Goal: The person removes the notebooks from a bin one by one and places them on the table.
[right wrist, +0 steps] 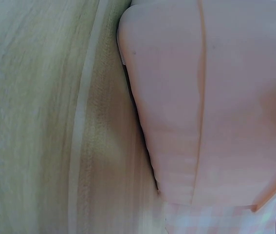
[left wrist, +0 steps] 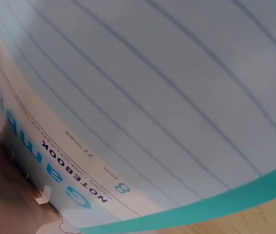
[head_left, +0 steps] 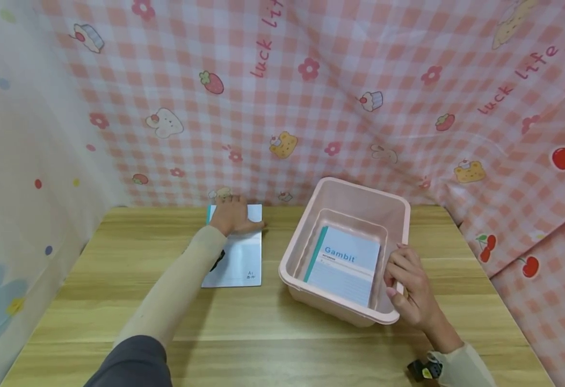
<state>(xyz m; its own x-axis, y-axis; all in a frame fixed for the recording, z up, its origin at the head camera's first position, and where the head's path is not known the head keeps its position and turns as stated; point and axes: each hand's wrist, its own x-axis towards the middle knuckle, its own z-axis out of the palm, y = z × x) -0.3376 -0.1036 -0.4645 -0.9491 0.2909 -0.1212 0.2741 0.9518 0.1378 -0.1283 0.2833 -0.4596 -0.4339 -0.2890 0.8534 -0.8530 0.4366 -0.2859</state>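
On the left of the table lies a white-and-blue notebook (head_left: 244, 260) with a teal spine. My left hand (head_left: 232, 215) rests over its far end, fingers pointing away and thumb stretched out to the right. In the left wrist view, the lined notebook cover (left wrist: 152, 107) fills most of the picture, with part of the hand (left wrist: 11, 190) at its lower left. A pink plastic basin (head_left: 364, 201) stands to the right, and a second notebook (head_left: 345, 263) marked Gambit lies face up inside it. My right hand (head_left: 412, 287) grips the basin's right rim, fingers curled over it.
The wooden table (head_left: 244, 333) meets a pink checked cloth (head_left: 244, 118) hanging behind it. A paler cloth (head_left: 45, 177) hangs at the left. In the right wrist view, the basin's outer wall (right wrist: 172, 107) rises beside the wood surface (right wrist: 35, 117).
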